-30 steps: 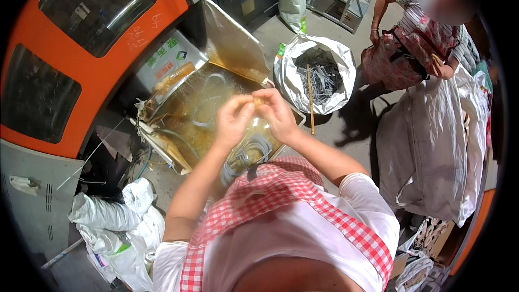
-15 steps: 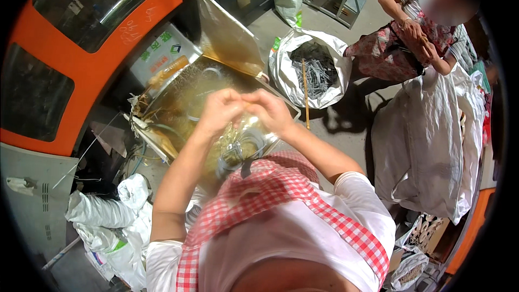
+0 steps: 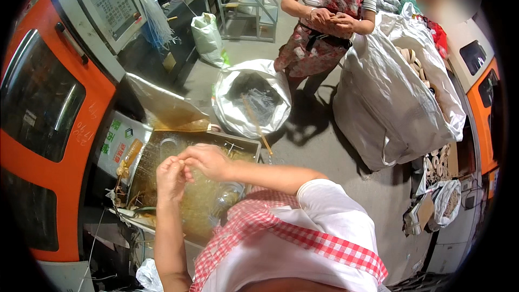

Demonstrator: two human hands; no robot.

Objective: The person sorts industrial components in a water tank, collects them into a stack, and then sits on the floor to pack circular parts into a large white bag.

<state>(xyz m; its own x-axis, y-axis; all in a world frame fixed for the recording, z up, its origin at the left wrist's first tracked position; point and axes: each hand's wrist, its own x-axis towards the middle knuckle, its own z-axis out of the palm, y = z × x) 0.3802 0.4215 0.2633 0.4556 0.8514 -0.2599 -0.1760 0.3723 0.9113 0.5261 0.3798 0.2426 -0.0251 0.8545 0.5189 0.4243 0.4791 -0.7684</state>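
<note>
Both L hand [image 3: 171, 178] & R hand [image 3: 210, 161] tog., contents unclear; grn/red-lettered panel [image 3: 116, 145] left, handwriting [image 3: 85, 130] on orange door [image 3: 98, 96]; sack [image 3: 227, 112] far.

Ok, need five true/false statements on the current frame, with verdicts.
1. The left hand and right hand meet over the tub. True.
2. The stick lies flat under the stepladder. False: it leans across the white sack's rim.
3. The co-worker's hands are together in front of the body. True.
4. The machine door at far left is green. False: it is orange, with dark windows.
5. The wearer's apron is plain blue. False: red-and-white check.
</note>
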